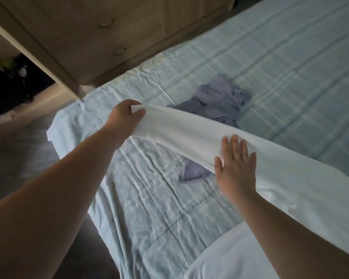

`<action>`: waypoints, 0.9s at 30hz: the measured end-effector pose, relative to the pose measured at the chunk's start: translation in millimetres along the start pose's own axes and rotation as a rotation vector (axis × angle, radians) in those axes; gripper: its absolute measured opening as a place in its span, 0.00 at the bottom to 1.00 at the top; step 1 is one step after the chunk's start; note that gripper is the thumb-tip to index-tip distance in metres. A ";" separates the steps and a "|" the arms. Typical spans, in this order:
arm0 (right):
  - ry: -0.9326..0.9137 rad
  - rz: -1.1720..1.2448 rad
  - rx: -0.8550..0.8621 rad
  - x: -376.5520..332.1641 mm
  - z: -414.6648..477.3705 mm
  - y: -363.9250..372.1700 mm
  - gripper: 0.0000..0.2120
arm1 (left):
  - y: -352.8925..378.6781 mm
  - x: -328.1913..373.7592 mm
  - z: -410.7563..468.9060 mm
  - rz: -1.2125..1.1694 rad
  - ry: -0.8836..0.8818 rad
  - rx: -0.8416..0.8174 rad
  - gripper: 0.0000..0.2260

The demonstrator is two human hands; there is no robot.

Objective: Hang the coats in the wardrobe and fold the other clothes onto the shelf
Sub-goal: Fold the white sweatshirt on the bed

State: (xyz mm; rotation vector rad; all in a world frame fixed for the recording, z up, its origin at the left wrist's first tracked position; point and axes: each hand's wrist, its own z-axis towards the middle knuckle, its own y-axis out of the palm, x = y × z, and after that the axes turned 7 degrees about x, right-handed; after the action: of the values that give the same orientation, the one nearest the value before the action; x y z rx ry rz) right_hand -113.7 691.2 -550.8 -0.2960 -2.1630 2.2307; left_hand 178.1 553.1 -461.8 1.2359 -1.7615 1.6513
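Tightly curled, fingers of the left hand, pinching one end of the white garment and holding it raised above the bed. Straight and slightly spread, fingers of the right hand, laid flat against the stretched cloth midway along, gripping nothing. From there, white fabric running down to the lower right edge of view. Underneath, crumpled on the pale checked sheet and partly hidden by the white band, a lilac shirt. Beyond the bed, wooden drawers with two handles. Far left, a dark heap, too dim to identify.
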 end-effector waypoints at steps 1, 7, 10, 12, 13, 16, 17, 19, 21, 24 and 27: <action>-0.001 -0.008 -0.003 1.7 4.1 5.7 0.30 | 8.5 -2.6 6.2 0.033 -0.039 0.008 0.07; 0.028 -0.025 -0.106 14.7 7.3 49.7 0.30 | 50.7 -30.6 11.3 0.201 -0.109 0.031 0.10; 0.031 0.017 -0.105 15.8 8.7 55.0 0.30 | 51.3 -21.6 -3.7 0.236 -0.035 0.089 0.09; 0.049 0.116 -0.060 14.4 5.8 42.8 0.30 | 46.4 -5.0 -19.5 0.208 0.093 0.173 0.09; 0.052 0.197 0.000 13.2 1.5 33.0 0.29 | 44.7 7.1 -30.1 0.154 0.143 0.206 0.08; 0.108 0.769 0.183 6.3 -16.2 -16.7 0.23 | 56.1 50.3 -70.0 -0.059 0.202 0.127 0.05; 0.186 1.012 0.176 3.3 -24.4 -38.1 0.20 | 67.2 65.8 -87.6 -0.129 0.213 0.029 0.05; 0.398 1.402 0.131 6.7 -38.5 -75.2 0.17 | 99.8 90.8 -125.2 -0.255 0.184 -0.212 0.06; 0.612 1.709 0.048 29.0 -49.4 -98.7 0.18 | 137.8 106.4 -164.9 -0.346 0.119 -0.440 0.10; 0.854 1.972 0.062 90.9 -77.4 -117.8 0.31 | 195.3 116.7 -218.3 -0.387 0.011 -0.717 0.19; 0.987 2.075 0.144 160.4 -120.4 -122.2 0.29 | 244.1 121.7 -269.1 -0.332 0.028 -0.933 0.13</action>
State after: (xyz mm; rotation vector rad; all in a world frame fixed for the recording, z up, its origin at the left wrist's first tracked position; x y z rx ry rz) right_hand -267.4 838.5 -451.6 -3.5154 -0.6320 1.1953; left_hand -153.9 743.9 -448.1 0.9460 -1.8231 0.5139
